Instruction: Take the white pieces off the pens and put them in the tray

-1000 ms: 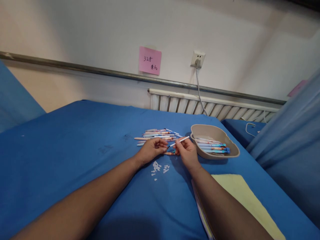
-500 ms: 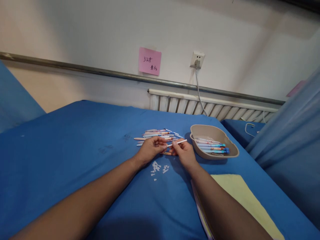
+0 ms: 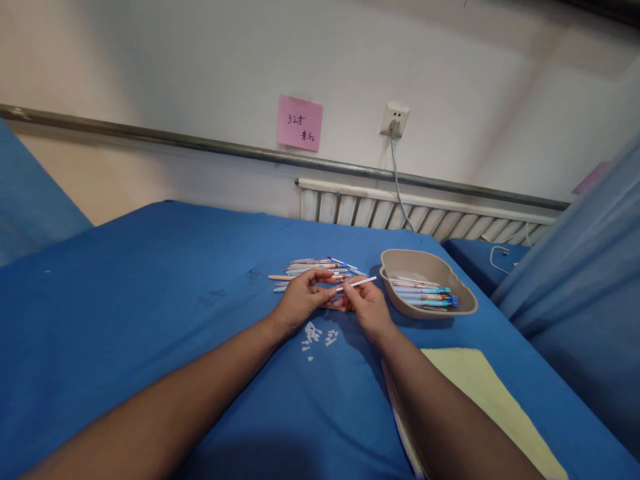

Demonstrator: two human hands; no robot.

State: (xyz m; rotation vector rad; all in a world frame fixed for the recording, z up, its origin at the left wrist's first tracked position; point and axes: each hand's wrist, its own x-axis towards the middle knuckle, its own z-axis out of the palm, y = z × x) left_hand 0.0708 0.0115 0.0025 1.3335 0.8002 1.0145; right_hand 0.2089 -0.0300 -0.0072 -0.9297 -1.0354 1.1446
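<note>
A thin white pen refill (image 3: 363, 282) slants up to the right between my hands, above the bed. My right hand (image 3: 369, 307) pinches it along its length with thumb and fingers. At its lower left end my left hand (image 3: 303, 298) closes thumb and fingertips on the tip; the fingers partly hide that end. Behind the hands, a loose pile of pens (image 3: 310, 265) in pale colours lies on the blue sheet. Several small white plastic bits (image 3: 313, 332) are scattered just in front of my wrists.
A beige plastic basket (image 3: 467, 293) with several pens in it stands right of my hands. Under my right forearm lies a yellow pad (image 3: 480, 380). The blue-covered bed (image 3: 165, 280) meets a wall with a radiator (image 3: 365, 208); a blue curtain (image 3: 580, 267) hangs at the right.
My fingertips have drawn slightly closer together on the refill. It has shifted a little to the right and up. The pens and white bits have stayed put.
</note>
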